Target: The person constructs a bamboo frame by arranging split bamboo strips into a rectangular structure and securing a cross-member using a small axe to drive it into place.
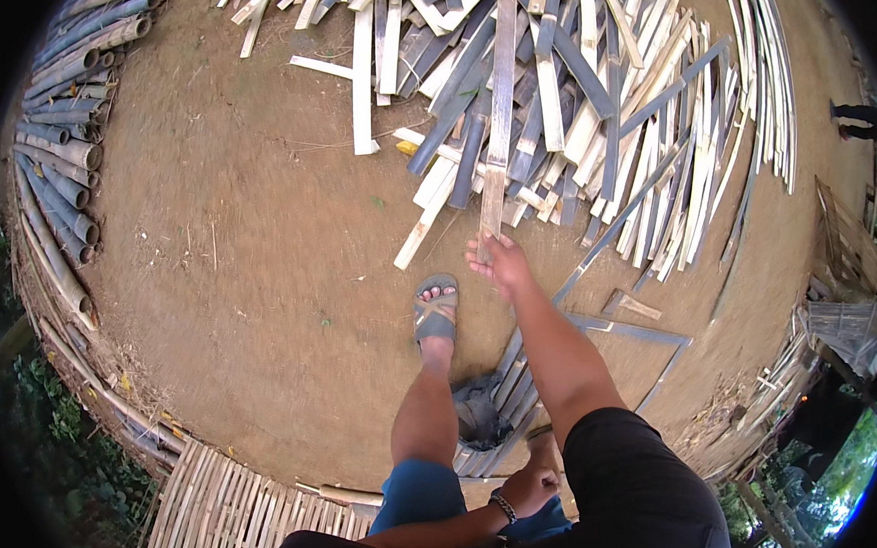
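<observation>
My right hand (501,264) reaches forward, its fingers closed round the near end of a long bamboo slat (501,109). The slat runs straight away from me over a big heap of split bamboo pieces (557,92), some pale, some dark grey. My left hand (531,490), with a bracelet at its wrist, rests low by my right leg. Its fingers are curled closed, and I cannot make out whether anything is in them. Between my legs sits a dark grey crumpled container or sack (481,418), beside several long dark strips (522,392).
Whole bamboo poles (68,155) are stacked at the far left. A slatted bamboo platform (238,507) lies at the lower left. Long thin strips (771,83) curve along the right of the heap. A narrow strip frame (629,331) lies on the dirt ground at right.
</observation>
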### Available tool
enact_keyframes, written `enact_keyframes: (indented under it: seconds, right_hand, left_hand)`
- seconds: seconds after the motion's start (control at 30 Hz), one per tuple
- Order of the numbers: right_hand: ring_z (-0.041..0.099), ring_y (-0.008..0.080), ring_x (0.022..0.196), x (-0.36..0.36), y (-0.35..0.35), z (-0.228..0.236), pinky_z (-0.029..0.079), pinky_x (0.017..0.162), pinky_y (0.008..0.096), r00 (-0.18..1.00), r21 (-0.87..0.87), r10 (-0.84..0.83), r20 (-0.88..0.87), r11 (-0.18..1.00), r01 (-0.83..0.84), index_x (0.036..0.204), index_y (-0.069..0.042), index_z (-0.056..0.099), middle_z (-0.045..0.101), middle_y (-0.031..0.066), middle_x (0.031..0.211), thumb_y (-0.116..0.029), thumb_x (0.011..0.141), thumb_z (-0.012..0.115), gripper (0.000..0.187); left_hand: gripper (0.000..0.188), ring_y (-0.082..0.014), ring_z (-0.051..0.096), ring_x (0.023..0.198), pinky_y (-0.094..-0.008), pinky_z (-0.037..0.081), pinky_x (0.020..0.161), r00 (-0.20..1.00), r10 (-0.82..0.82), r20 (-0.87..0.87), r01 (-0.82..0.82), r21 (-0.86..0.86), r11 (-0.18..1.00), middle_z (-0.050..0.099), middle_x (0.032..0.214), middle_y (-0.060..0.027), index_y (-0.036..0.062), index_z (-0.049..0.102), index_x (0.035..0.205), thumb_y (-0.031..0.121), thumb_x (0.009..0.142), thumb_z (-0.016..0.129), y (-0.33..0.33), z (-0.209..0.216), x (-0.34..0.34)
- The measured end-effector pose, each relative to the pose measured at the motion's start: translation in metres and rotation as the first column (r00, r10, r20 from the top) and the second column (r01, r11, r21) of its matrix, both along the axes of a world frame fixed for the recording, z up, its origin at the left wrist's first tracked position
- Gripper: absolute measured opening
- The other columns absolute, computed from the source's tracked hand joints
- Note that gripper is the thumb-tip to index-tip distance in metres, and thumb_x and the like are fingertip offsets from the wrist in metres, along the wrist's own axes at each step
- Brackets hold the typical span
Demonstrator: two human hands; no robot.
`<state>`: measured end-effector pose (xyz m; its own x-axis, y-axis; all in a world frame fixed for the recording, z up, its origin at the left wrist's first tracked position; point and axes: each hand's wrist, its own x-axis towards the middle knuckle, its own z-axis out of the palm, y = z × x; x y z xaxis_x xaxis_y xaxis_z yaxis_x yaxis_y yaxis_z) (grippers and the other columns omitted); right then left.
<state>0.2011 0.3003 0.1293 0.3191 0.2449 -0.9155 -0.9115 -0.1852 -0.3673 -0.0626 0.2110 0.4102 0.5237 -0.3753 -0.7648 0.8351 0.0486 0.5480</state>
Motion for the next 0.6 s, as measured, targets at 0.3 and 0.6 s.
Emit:
enact_keyframes:
  seconds: [0.3, 0.6]
  right_hand:
    - [0.068, 0.0225, 0.108, 0.005, -0.002, 0.016, 0.056, 0.092, 0.0437, 0.993, 0.19, 0.114, 0.04, 0.975, -0.119, 0.142, -0.008, 0.049, 0.069, 0.0092, 0.127, -0.026, 0.103, 0.062, 0.044]
    - [0.067, 0.0233, 0.113, 0.007, 0.081, 0.04, 0.057, 0.092, 0.0335, 0.942, 0.242, 0.317, 0.105, 0.911, -0.334, 0.16, -0.007, 0.026, 0.061, 0.0168, 0.14, -0.004, 0.1, 0.061, 0.07]
  left_hand:
    - [0.025, -0.0339, 0.074, 0.08, -0.0424, 0.056, 0.075, 0.996, -0.074, -0.057, 0.075, 0.006, 0.997, 0.075, 0.086, -0.0166, 0.0035, 0.073, 0.097, 0.027, 0.091, 0.068, -0.041, -0.013, -0.039]
    - [0.021, -0.0324, 0.073, 0.084, -0.0428, 0.056, 0.078, 0.985, -0.133, -0.106, 0.139, 0.051, 0.989, 0.075, 0.088, -0.0162, 0.0044, 0.075, 0.089, 0.026, 0.088, 0.073, -0.044, -0.011, -0.045]
